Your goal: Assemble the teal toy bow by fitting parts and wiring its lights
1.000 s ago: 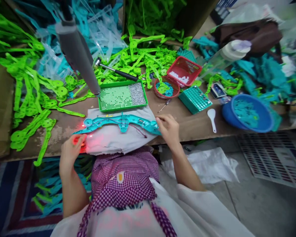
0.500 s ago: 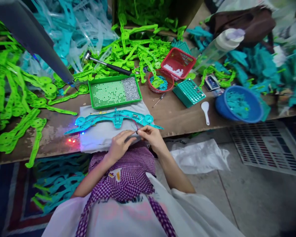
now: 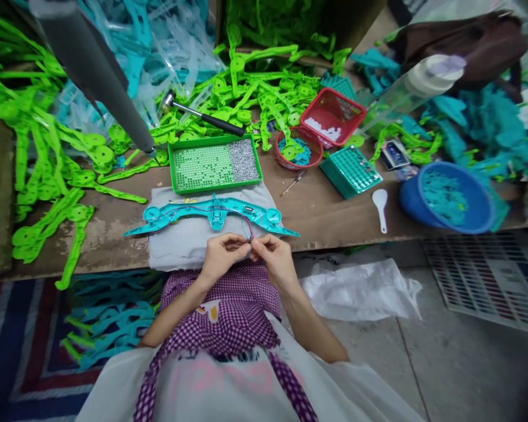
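Note:
A blue plastic bow-shaped shell (image 3: 193,212) lies on a pale cloth (image 3: 171,249) at the table's front, with thin red and dark wires running along it. A bundle of wires (image 3: 249,228) comes off its right half toward me. My left hand (image 3: 226,253) pinches the wire end with thumb and fingertips. Beside it, my right hand (image 3: 273,255) also pinches the wires, its fingertips almost touching the left ones. What sits at the very tip of the wires is hidden between the fingers.
Behind the shell stands a green tray (image 3: 215,164) of screws. A grey electric screwdriver (image 3: 110,82) hangs at the left. Further off are a hammer (image 3: 202,116), red baskets (image 3: 299,147), a small screwdriver (image 3: 294,183), a white spoon (image 3: 379,208), a blue bowl (image 3: 449,199) and heaped green parts (image 3: 48,146).
My left hand has closed in on the wire end beside my right hand. The red and blue lights at the shell's left end have gone out. The view has shifted slightly.

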`<state>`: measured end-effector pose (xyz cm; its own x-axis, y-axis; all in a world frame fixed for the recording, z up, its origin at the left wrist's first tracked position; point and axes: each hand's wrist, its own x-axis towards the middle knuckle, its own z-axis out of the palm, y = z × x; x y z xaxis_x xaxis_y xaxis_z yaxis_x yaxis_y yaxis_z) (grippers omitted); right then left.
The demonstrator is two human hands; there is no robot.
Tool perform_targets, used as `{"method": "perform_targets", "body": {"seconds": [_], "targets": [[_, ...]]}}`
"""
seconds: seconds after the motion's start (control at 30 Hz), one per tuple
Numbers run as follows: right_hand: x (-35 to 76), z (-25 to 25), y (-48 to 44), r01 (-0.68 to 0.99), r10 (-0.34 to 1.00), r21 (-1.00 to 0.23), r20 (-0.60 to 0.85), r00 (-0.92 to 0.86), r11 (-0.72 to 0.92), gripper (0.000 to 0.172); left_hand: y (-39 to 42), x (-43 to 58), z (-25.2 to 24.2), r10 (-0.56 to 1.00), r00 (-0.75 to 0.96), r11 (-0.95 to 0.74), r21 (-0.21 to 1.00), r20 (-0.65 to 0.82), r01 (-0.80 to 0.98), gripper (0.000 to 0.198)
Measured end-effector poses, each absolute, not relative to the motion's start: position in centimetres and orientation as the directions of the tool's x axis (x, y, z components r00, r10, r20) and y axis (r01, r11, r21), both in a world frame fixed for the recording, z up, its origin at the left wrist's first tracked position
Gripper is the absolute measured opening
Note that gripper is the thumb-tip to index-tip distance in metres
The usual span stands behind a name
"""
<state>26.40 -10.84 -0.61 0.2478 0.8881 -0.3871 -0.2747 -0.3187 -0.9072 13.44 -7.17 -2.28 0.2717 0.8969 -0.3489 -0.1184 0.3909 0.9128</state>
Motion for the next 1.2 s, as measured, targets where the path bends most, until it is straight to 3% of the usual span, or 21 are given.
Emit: {"method": "perform_targets", "body": {"seconds": [0.13, 0.2, 0.27, 0.3, 0.37, 0.47, 0.53, 0.6, 0.87, 1.0, 1.1, 1.2], "targets": [[27.5, -1.5, -10.3, -0.174, 0.919, -0.932, -0.348, 0.183, -0.318, 0.039, -7.4, 13.1, -2.6, 0.911, 0.297, 0.313, 0.949, -0.287, -0.045, 0.034], [29.0, -1.3, -10.2, 0.033, 0.949, -0.955, -0.290, 0.123, -0.296, 0.036, -7.6, 10.9, -2.7, 0.952, 0.248, 0.164, 0.984, -0.178, 0.075, 0.029], [30.2, -0.2, -10.0, 0.275, 0.972, -0.938, -0.174, 0.157, -0.212, 0.033, -7.7, 7.3, -2.5, 0.993, 0.116, -0.059, 0.963, 0.029, 0.261, 0.022], [30.5, 0.6, -9.9, 0.370, 0.974, -0.915, -0.086, 0.210, -0.160, 0.031, -7.5, 5.1, -2.4, 0.987, 0.012, -0.154, 0.908, 0.162, 0.389, 0.020], [29.6, 2.3, -9.1, 0.477, 0.952, -0.877, 0.099, 0.290, -0.054, 0.026, -6.9, 0.7, -2.1, 0.920, -0.167, -0.161, 0.730, 0.355, 0.664, 0.019], [25.6, 3.4, -6.4, 0.472, 0.959, -0.867, 0.251, 0.131, 0.162, 0.019, -5.0, -4.2, -1.8, 0.899, -0.176, -0.056, 0.503, 0.402, 0.863, 0.027], [22.5, 2.7, -4.2, 0.435, 0.965, -0.862, 0.246, -0.089, 0.260, 0.018, -3.7, -5.5, -1.6, 0.944, -0.086, -0.063, 0.433, 0.317, 0.899, 0.029], [20.3, 1.5, -2.7, 0.431, 0.965, -0.865, 0.203, -0.169, 0.257, 0.018, -2.6, -5.6, -1.3, 0.973, 0.003, -0.097, 0.397, 0.231, 0.913, 0.031], [21.0, 0.8, -1.5, 0.417, 0.969, -0.875, 0.226, -0.099, 0.247, 0.020, 0.8, -4.5, -0.1, 0.948, 0.294, -0.319, 0.317, 0.125, 0.893, 0.020], [21.6, -0.8, -0.6, 0.467, 0.975, -0.857, 0.206, -0.079, 0.219, 0.024, 2.5, -5.0, 0.1, 0.977, 0.196, -0.212, 0.436, 0.082, 0.875, 0.021], [21.5, -1.2, -0.5, 0.493, 0.983, -0.850, 0.156, -0.099, 0.185, 0.032, 2.4, -4.6, 1.0, 0.977, 0.073, -0.166, 0.507, 0.199, 0.846, 0.022], [20.8, 1.4, -1.2, 0.438, 0.970, -0.866, 0.205, -0.126, 0.240, 0.055, 0.1, -2.6, 2.6, 0.870, 0.107, -0.356, 0.462, 0.482, 0.812, 0.019]]}}
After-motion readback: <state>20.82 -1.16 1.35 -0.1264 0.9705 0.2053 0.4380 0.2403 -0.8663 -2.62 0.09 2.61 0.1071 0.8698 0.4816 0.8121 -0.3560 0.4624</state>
